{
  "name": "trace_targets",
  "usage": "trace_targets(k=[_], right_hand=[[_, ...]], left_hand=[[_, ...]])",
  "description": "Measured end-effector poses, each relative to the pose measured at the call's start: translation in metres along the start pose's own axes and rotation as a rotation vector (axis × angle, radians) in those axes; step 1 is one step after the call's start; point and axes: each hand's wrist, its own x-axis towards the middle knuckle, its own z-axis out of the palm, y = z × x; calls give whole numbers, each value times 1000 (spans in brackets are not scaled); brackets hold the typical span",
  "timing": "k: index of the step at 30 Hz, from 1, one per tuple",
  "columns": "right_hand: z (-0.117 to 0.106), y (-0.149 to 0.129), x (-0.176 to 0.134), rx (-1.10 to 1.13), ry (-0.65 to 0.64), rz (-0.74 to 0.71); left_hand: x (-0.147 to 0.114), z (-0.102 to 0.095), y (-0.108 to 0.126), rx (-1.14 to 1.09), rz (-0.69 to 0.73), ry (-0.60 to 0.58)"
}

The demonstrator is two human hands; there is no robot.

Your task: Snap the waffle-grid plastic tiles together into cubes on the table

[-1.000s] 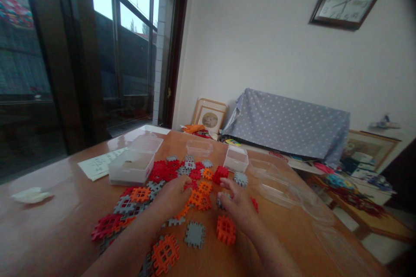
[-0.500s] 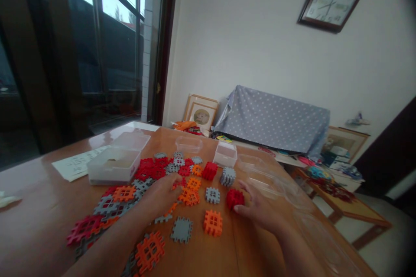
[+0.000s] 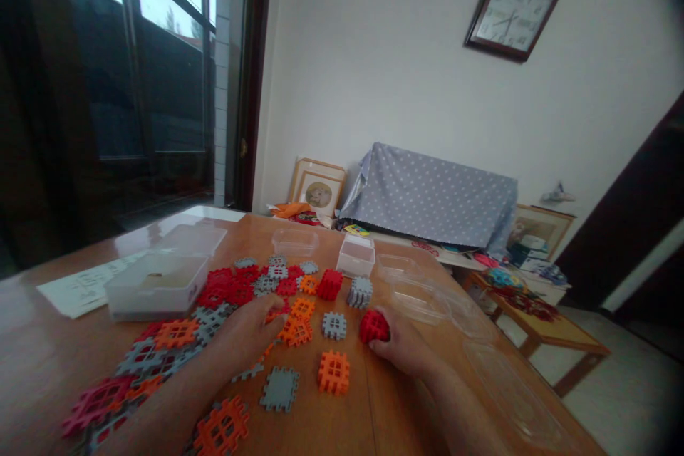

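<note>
My right hand (image 3: 400,343) is closed around a small stack of red waffle blocks (image 3: 374,326), thumb on the near side and fingers behind it. My left hand (image 3: 256,326) reaches over the loose pile, thumb and index finger bent about a red waffle block (image 3: 274,314) that they partly hide. Just right of that hand lie orange waffle blocks (image 3: 297,331). Between the hands stand a grey stack (image 3: 334,325) and an orange stack (image 3: 334,372). Farther back are another red stack (image 3: 330,285) and a taller grey stack (image 3: 360,292). A solid grey block (image 3: 280,388) lies nearer me.
An open clear plastic box (image 3: 157,288) stands left of the pile, partly over written paper (image 3: 69,292). A small clear box (image 3: 356,256) is at the back. Clear plastic lids and trays (image 3: 420,299) lie along the right side of the wooden table (image 3: 395,413).
My right hand has closed in on the red stack, its fingers now wrapped round it. My left hand stays at the red block in the pile. The whole view has shifted somewhat.
</note>
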Motion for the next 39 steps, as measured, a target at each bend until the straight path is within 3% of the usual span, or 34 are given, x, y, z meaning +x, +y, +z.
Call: trace_targets(k=[12,25,29,31,39], right_hand=[[-12,48,3,-41,76,80],[-15,53,-9,126,94,55],[-23,29,-24,13,257,-1],[-23,7,-32,-33,274,-40],[16,-75,-56,45,-101,-171]], left_hand=[[-1,-7,12,-6,17,17],[-1,-3,10,7,4,6],[-1,-5,11,3,21,3],[-2,-6,13,0,33,4],[-4,-10,14,3,0,14]])
